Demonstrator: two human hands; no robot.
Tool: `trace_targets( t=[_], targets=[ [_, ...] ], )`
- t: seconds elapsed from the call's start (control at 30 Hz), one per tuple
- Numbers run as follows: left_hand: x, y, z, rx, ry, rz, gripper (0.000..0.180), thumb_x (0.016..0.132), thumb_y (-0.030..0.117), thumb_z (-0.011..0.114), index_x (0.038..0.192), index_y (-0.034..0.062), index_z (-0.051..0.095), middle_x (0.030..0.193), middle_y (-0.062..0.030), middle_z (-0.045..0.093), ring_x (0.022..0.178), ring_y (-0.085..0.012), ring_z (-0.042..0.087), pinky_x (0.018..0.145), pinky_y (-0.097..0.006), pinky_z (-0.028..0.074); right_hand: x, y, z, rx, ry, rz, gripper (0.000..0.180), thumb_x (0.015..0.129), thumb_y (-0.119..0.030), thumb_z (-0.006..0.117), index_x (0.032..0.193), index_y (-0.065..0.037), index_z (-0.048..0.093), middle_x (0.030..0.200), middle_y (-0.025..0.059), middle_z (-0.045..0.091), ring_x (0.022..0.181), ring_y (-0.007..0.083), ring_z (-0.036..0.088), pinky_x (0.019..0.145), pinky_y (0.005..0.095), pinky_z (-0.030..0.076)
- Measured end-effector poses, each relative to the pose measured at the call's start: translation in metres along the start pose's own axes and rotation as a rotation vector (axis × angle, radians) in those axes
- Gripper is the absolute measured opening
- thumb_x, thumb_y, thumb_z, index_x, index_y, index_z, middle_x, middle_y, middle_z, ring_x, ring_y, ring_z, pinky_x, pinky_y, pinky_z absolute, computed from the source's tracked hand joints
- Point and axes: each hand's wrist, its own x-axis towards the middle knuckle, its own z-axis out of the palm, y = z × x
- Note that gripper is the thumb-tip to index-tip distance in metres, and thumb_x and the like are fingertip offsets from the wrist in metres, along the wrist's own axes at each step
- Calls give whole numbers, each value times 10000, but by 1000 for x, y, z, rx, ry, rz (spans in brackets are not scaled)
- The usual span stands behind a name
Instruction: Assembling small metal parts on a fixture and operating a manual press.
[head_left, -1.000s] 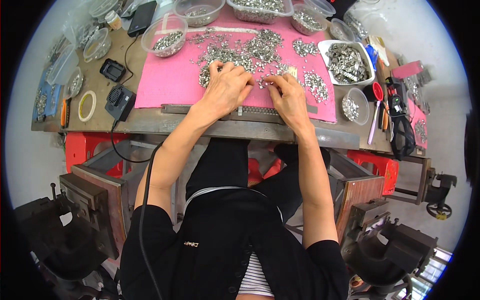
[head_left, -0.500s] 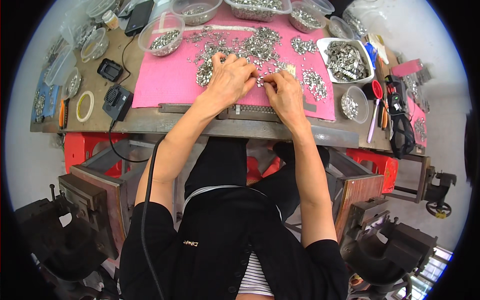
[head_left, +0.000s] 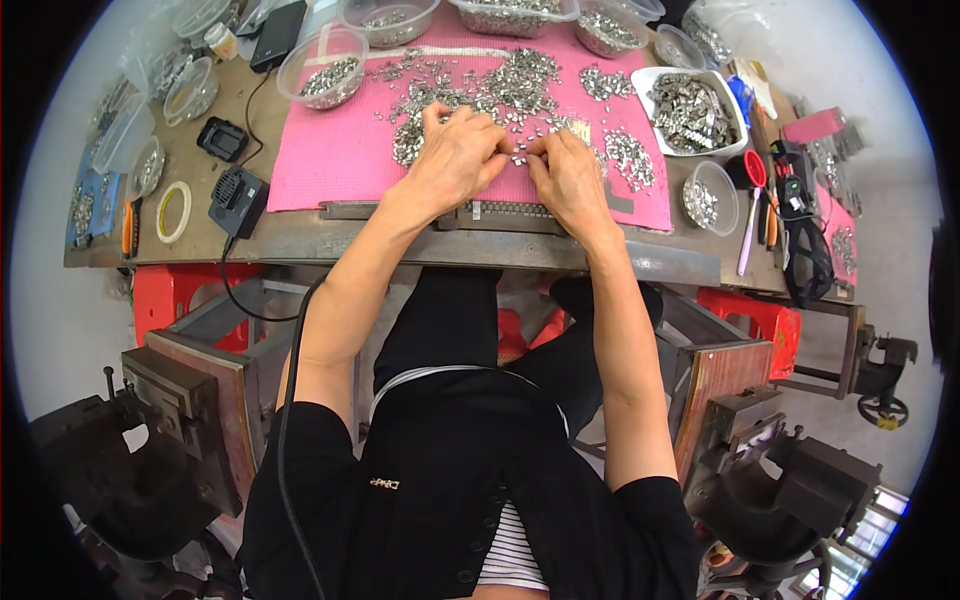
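Observation:
My left hand and my right hand rest close together on a pink mat, fingertips meeting over small silver metal parts. Both pinch at tiny pieces between them; the pieces themselves are too small to make out clearly. A wide scatter of the same silver parts covers the mat beyond my fingers. A long grey metal bar with a toothed strip lies along the mat's near edge, just under my wrists.
Clear plastic bowls and a white tray hold more metal parts along the back. A black charger with a cable, a tape ring, red-handled scissors and red stools under the bench are nearby.
Both hands have slid forward, away from the bench's near edge, onto the mat and come closer together, fingertips now meeting over the scattered parts.

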Motion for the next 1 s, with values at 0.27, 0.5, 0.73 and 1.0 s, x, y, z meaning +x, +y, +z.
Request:
trace_targets(
  t=[0.27,0.5,0.73,1.0],
  targets=[
    [-29,15,-34,-71,23,-108,95,865,159,743,940,109,712,833,-4,632,846,-184,609,996,-424,328,-8,-13,-12,-5,42,-77,76,879,-46,687,943,-12,662,889,145,631,829,346,626,765,434,475],
    [-58,29,-30,-203,45,-100,140,831,124,752,942,69,687,900,-46,659,901,-209,616,979,-384,367,-37,-49,-14,185,6,-108,124,862,-32,706,955,-34,625,882,102,592,875,297,602,793,412,426],
    [-61,27,-26,-189,53,-69,177,805,110,736,964,56,679,898,-68,631,925,-240,608,954,-400,390,-44,-56,0,50,100,-202,164,835,-36,735,980,-45,659,926,83,617,883,285,603,788,409,443],
    [-48,25,-26,-182,166,-102,153,875,45,692,1026,53,716,853,-60,670,799,-240,582,891,-383,409,-23,-34,-12,34,166,-42,139,871,-38,723,1010,-36,719,879,109,662,815,288,662,754,393,511]
  ],
)
